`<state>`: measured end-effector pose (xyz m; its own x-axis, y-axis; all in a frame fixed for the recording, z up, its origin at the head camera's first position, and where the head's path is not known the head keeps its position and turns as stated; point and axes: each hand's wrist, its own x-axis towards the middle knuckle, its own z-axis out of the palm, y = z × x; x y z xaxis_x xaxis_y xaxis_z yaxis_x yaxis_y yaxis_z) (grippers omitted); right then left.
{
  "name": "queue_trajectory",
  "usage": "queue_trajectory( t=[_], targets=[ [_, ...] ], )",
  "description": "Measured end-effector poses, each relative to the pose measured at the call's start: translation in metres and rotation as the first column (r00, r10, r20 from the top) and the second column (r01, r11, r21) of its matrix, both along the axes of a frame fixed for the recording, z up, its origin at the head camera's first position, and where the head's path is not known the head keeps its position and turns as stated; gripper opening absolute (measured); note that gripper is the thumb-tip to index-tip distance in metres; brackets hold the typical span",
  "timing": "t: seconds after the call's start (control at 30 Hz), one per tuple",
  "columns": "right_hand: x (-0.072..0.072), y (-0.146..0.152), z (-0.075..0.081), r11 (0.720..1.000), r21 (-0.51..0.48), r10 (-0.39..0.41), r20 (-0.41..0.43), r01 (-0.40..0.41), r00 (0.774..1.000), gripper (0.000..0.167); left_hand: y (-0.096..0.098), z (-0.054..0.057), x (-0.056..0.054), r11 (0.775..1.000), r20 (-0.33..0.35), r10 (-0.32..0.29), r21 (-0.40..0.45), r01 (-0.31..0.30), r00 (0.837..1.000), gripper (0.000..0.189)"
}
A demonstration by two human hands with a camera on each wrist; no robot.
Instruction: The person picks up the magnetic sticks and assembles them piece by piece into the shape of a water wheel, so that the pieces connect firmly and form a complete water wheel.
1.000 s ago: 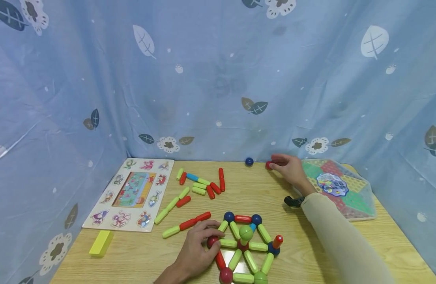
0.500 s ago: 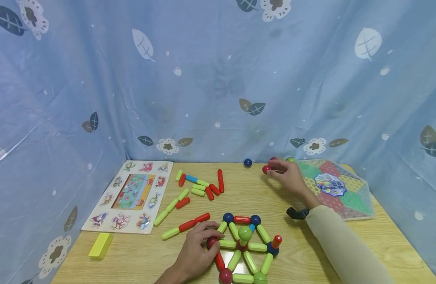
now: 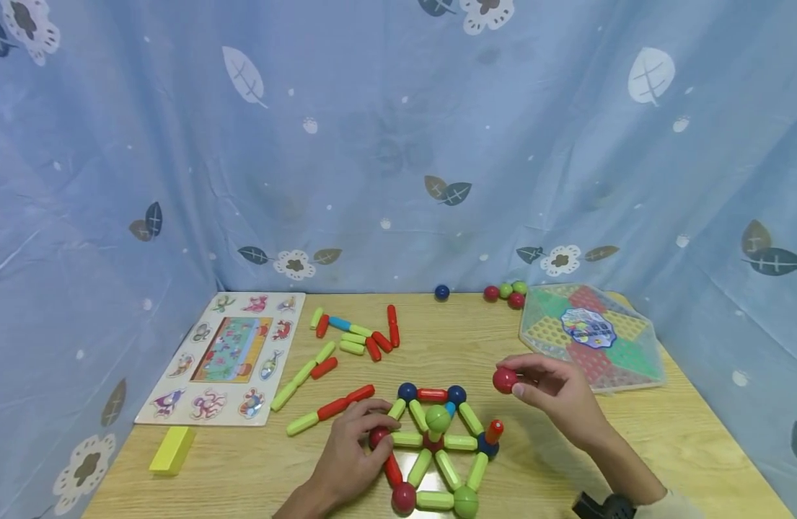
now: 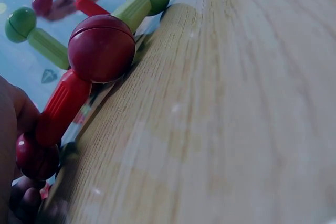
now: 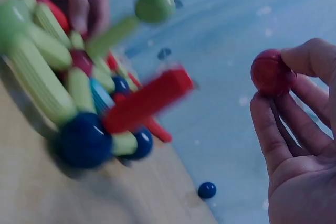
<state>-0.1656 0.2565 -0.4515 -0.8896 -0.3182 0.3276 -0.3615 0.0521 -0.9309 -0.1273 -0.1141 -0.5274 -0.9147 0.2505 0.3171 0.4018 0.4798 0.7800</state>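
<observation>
A wheel-shaped frame of magnetic sticks (image 3: 459, 442) and balls lies at the front of the table. My left hand (image 3: 353, 448) grips the red ball (image 3: 380, 437) at its left corner, thumb and fingers on either side. My right hand (image 3: 560, 396) pinches a loose red ball (image 3: 505, 380) between thumb and fingertips, held to the right of the frame; the right wrist view shows this ball (image 5: 272, 73) plainly. A green ball (image 3: 438, 418) tops a stick rising from the hub. From the blue ball (image 3: 487, 444) at the right corner, a red stick (image 3: 495, 431) points up.
Loose green, red and blue sticks (image 3: 304, 375) lie left of the middle. Along the back are a blue ball (image 3: 442, 292) and several red and green balls (image 3: 505, 290). A picture puzzle board (image 3: 203, 328), yellow block (image 3: 173, 450) and clear-lidded hexagonal game box (image 3: 554, 328) flank them.
My right hand has brought a red ball from the back of the table towards me, beside the frame. The balls behind it now show. My left hand keeps its grip on the corner ball.
</observation>
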Motion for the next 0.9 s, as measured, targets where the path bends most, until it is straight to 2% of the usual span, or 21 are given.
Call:
queue_trajectory(
  t=[0.13, 0.3, 0.53, 0.67, 0.77, 0.9],
  targets=[
    [0.026, 0.0, -0.002, 0.988, -0.108, 0.111, 0.005, -0.109, 0.994, 0.036, -0.001, -0.001, 0.0, 1.0, -0.014, 0.001, -0.004, -0.001, 1.0, 0.027],
    [0.036, -0.002, -0.011, 0.976, -0.139, 0.167, -0.005, -0.166, 0.986, 0.037, -0.001, -0.002, 0.0, 1.0, -0.035, 0.005, -0.004, -0.005, 0.999, 0.027],
    [0.036, -0.004, -0.023, 0.98, -0.118, 0.164, 0.035, -0.158, 0.986, 0.035, 0.001, -0.004, -0.001, 1.0, -0.043, -0.002, 0.001, 0.002, 0.999, 0.028],
    [0.033, -0.005, -0.027, 0.978, -0.116, 0.178, 0.024, -0.175, 0.984, 0.035, 0.001, -0.003, -0.002, 1.0, -0.03, 0.001, 0.006, -0.001, 1.0, 0.028],
    [0.029, -0.003, -0.031, 0.973, -0.114, 0.205, 0.01, -0.203, 0.979, 0.036, 0.001, -0.002, -0.002, 1.0, -0.019, -0.001, 0.0, 0.001, 1.0, 0.028],
    [0.019, -0.003, -0.037, 0.962, -0.133, 0.244, 0.035, -0.237, 0.969, 0.036, -0.002, -0.001, 0.001, 0.999, -0.015, -0.01, -0.04, 0.009, 1.0, 0.027]
  ],
)
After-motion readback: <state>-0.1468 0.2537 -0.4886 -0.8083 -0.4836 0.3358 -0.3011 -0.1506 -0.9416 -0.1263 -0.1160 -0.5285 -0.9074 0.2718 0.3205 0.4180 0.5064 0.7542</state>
